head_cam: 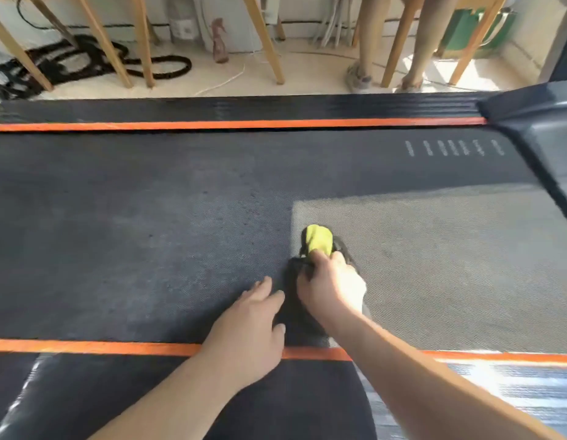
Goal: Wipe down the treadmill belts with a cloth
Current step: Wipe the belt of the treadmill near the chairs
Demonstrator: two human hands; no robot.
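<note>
Head-height view down onto a dark, textured treadmill belt, caught mid-wipe. Grips a bunched cloth, yellow-green on top and dark beneath, in the right hand, with fingers curled round the wad and pressing it onto the belt. Works about midway between the near and far edges, right on the boundary of a sunlit patch. Plants the left hand flat on the belt just left of the cloth, fingers straight and slightly apart, holding nothing, wrist crossing the near orange stripe.

Looks, by the surface alone, somewhere between early and halfway. Shows no clean-edged wiped lane, only mottled paler and darker zones across the shaded left stretch. Cannot tell whether these are dust, damp or merely light. Probably leaves much to cover: the strip along the far orange stripe, the long run to the left, and the right end by the pale printed marks and the grey motor cover. Speaks of belts in the plural in the task, yet shows only this one, so likely more to do elsewhere.

Beyond the far rail: wooden furniture legs, a coil of black cable on the pale floor at far left, and the lower legs of another person at far right.
</note>
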